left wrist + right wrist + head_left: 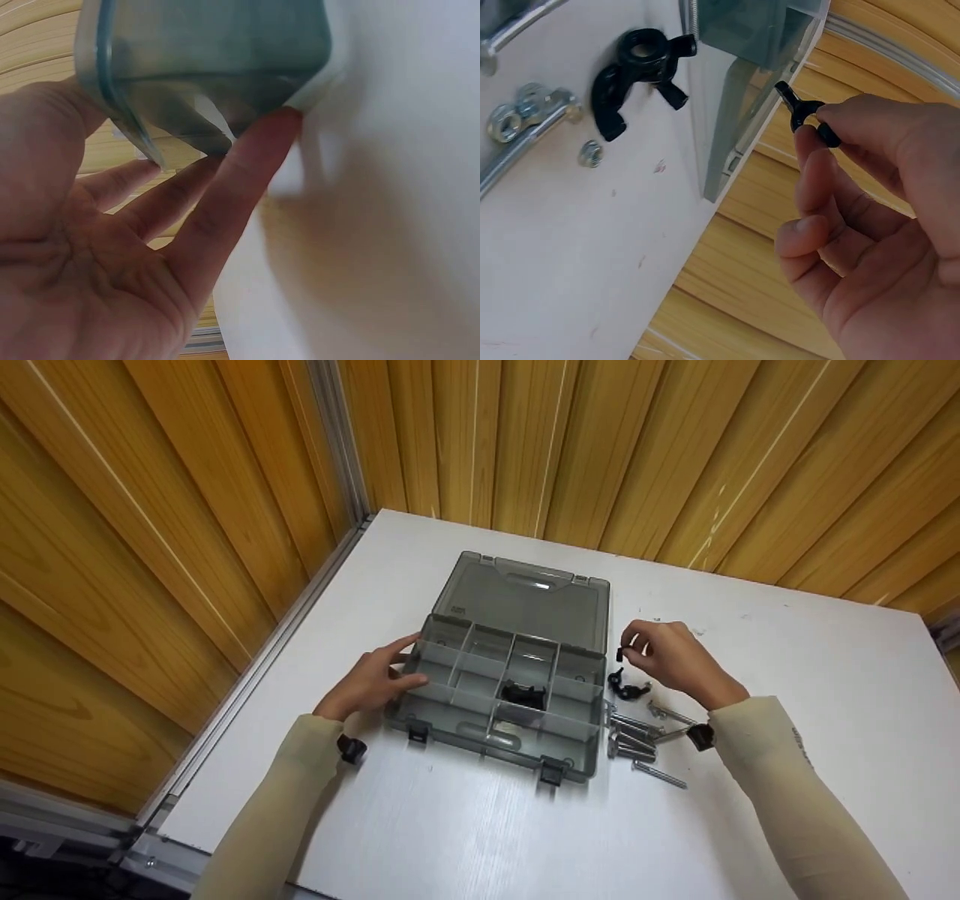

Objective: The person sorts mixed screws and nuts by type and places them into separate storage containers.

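A grey translucent compartment box (pixel 480 746) lies on the table with its lid folded back. My left hand (pixel 371 679) holds the box by its left side, the thumb over the rim and the fingers along the outer wall. Between thumb and fingertips, my right hand (pixel 664 652) pinches a black wing nut (pixel 802 112), raised to the right of the box. More black wing nuts (pixel 628 688) lie on the table below that hand. Inside one middle compartment sits a group of black pieces (pixel 523 695), their exact shape hard to make out.
Several metal bolts (pixel 634 735) lie right of the box, one loose bolt (pixel 660 774) nearer the front. Small metal nuts (pixel 591 154) are scattered beside them. The open lid (pixel 525 604) extends behind the box. Wood-patterned panels (pixel 562 450) border the white table (pixel 450 832).
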The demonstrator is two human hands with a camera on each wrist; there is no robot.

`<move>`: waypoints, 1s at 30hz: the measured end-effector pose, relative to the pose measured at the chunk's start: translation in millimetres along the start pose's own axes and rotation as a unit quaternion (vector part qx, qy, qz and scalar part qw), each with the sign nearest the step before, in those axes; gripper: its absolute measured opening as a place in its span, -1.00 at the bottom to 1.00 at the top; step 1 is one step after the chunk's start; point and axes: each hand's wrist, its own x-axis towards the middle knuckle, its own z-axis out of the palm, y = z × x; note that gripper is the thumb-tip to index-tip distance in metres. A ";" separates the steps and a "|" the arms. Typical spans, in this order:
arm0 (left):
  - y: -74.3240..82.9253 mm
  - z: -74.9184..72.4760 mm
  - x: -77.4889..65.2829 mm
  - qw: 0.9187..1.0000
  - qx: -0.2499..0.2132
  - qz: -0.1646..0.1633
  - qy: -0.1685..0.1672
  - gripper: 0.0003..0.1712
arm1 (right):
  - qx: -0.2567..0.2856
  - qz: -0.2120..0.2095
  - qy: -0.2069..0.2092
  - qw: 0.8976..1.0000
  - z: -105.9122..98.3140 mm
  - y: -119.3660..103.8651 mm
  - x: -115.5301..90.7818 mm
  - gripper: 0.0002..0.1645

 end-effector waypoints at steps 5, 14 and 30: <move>0.2 -0.1 0.0 1.000 0.000 0.004 -0.001 -0.07 | -0.001 -0.021 0.004 1.000 0.3 -14.6 11.1 -0.87; 0.0 0.1 1.5 1.000 0.001 0.005 0.002 -0.07 | 0.012 -0.046 -0.031 0.998 3.2 -42.8 28.7 -0.90; -0.6 1.2 2.2 1.000 -0.009 0.001 0.000 -0.06 | 0.033 -0.096 -0.057 0.993 22.4 -72.0 52.9 -0.91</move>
